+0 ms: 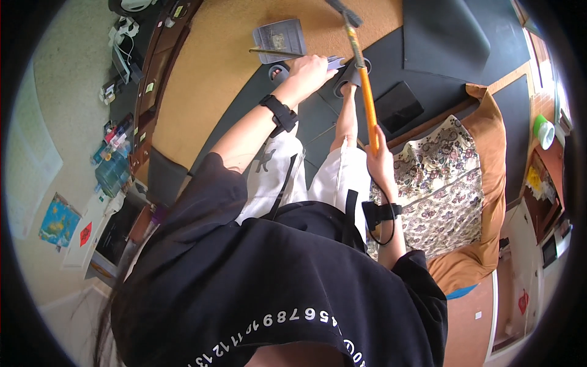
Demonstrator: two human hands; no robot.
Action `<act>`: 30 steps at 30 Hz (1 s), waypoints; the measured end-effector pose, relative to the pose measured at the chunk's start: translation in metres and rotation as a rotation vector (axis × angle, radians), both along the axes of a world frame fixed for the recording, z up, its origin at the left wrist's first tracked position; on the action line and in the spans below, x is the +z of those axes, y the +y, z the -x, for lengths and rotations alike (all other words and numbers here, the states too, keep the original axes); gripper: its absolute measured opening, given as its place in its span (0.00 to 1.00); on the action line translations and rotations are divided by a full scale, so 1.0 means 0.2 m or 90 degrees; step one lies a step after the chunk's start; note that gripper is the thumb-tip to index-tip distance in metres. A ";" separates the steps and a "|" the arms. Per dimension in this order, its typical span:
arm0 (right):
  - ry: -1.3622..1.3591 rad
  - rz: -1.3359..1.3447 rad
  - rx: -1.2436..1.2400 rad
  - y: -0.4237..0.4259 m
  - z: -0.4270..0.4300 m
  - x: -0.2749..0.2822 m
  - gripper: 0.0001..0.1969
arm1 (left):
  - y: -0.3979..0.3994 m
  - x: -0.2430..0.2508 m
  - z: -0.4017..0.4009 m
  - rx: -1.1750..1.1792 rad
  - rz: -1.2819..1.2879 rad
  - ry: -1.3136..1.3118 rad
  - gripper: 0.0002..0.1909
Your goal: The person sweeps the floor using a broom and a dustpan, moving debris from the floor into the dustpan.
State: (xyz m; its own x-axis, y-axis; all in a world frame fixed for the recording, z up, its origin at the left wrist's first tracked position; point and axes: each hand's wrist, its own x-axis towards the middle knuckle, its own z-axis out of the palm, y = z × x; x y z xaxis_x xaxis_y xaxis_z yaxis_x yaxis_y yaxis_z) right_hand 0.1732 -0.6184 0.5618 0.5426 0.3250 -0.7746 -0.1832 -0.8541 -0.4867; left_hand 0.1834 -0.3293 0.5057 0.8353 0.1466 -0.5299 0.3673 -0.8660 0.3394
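Note:
My left hand [309,75] is closed around a long, thin pole [275,52] with a pale grey-lavender end. The pole runs left across the near edge of a grey plastic dustpan [293,39] on the floor; whether they join is unclear. A pale patch shows inside the dustpan, too small to identify. In my right hand [380,160] is the orange handle [367,96] of a broom. Its dark head [346,13] reaches the tan floor at the top of the view. Beneath the hands are my feet in grey slippers [346,82].
Dark mats [440,46] cover part of the tan floor [215,55]. At right stands a bed with a floral cloth [440,183] and brown cover [493,137], near a black flat panel [399,108]. Along the left are a brown drawer cabinet [153,78] and a large water bottle [112,174].

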 end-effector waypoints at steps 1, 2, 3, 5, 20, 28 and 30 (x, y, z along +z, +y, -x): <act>-0.022 0.011 0.002 -0.02 -0.03 -0.01 0.31 | 0.01 0.00 0.02 -0.020 -0.004 -0.002 0.22; -0.039 0.023 0.002 -0.06 -0.05 -0.03 0.31 | 0.03 0.01 0.04 -0.041 -0.008 -0.004 0.21; -0.058 0.033 0.000 -0.10 -0.06 -0.06 0.31 | 0.06 0.04 0.06 -0.065 -0.016 -0.003 0.21; -0.060 0.071 -0.003 -0.15 -0.11 -0.06 0.31 | 0.12 0.14 0.11 -0.071 -0.008 0.009 0.21; -0.099 -0.006 0.126 0.03 0.43 -0.21 0.30 | 0.04 0.04 0.29 -0.154 0.027 0.039 0.21; 0.524 -0.163 -0.217 0.23 0.34 -0.05 0.27 | 0.04 -0.01 0.18 -0.153 0.026 0.085 0.20; 0.499 -0.133 -0.225 0.21 0.31 0.08 0.27 | 0.05 -0.01 0.20 -0.148 0.036 0.087 0.19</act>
